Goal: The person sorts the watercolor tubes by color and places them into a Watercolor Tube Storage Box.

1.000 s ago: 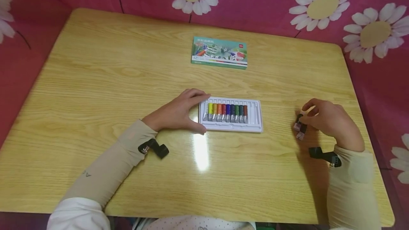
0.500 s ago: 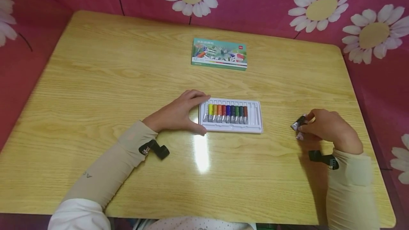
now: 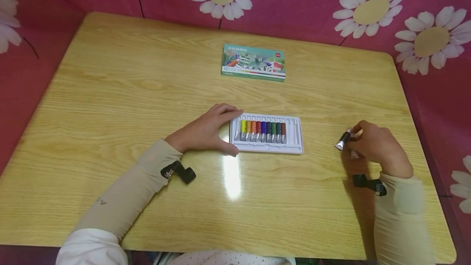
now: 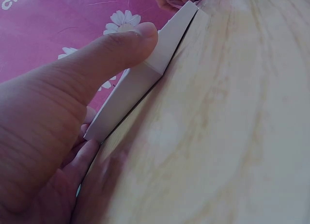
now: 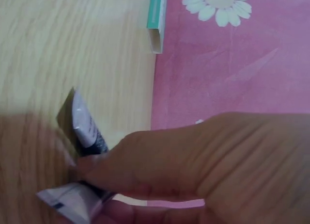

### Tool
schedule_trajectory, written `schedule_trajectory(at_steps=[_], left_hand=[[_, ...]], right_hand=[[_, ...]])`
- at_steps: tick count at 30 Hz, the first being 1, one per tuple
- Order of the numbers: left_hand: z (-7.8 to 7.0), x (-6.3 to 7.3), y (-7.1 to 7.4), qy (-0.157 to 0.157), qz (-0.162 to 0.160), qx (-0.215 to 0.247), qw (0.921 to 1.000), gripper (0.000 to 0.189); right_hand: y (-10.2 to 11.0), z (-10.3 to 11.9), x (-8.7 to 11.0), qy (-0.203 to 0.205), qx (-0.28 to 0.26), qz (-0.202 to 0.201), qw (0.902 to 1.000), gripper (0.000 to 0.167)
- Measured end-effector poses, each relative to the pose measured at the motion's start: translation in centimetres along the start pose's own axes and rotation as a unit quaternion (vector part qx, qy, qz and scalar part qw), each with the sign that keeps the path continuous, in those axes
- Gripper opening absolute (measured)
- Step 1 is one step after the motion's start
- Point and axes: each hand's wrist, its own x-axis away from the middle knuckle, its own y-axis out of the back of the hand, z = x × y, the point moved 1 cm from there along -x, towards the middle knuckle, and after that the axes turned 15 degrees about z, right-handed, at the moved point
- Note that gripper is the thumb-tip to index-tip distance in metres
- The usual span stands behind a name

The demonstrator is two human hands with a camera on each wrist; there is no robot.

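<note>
A white plastic tray [image 3: 270, 149] with a row of coloured paint tubes [image 3: 263, 133] lies mid-table, with bare slots at its right end. My left hand [image 3: 206, 132] grips the tray's left end, thumb at the near corner and fingers at the far one; the left wrist view shows the thumb on the tray's side wall [image 4: 131, 95]. Off to the right, my right hand [image 3: 379, 144] pinches at two small paint tubes. A black-labelled tube [image 5: 86, 124] points away from the thumb, and a second tube [image 5: 75, 202] shows its silvery end below, partly covered by the fingers.
A green paint box [image 3: 253, 64] with a floral print lies behind the tray. Pink cloth [image 3: 301, 3] with white daisies hangs around the far and side edges of the wooden table [image 3: 128, 77].
My right hand has shifted slightly down and left. Beneath its fingers the two tubes have spread apart, the black one now sticking out to the left. The left hand and tray stay put.
</note>
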Motion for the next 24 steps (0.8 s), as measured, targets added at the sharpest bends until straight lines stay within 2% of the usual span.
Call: schedule_trajectory(at_steps=[2,6,12,16,21,24], left_hand=[[0.0,0.0,0.0,0.0,0.0,0.0,1.0,0.111],[0.0,0.0,0.0,0.002,-0.001,0.002,1.0,0.111],[-0.1,0.0,0.0,0.002,-0.001,-0.002,1.0,0.111],[-0.1,0.0,0.0,0.001,-0.001,-0.002,1.0,0.111],[-0.1,0.0,0.0,0.003,0.0,-0.005,1.0,0.111],[0.0,0.0,0.0,0.005,0.001,-0.005,1.0,0.111]], right_hand=[[0.1,0.1,0.1,-0.002,-0.011,-0.009,0.9999,0.045],[0.2,0.6,0.4,0.016,-0.02,-0.066,0.9975,0.044],[0.2,2.1,0.5,0.061,-0.014,-0.172,0.983,0.038],[0.2,3.0,0.3,0.071,-0.021,-0.186,0.9797,0.04],[0.1,4.2,0.0,0.109,-0.014,-0.205,0.9726,0.038],[0.1,5.2,-0.3,0.122,-0.011,-0.195,0.9731,0.039]])
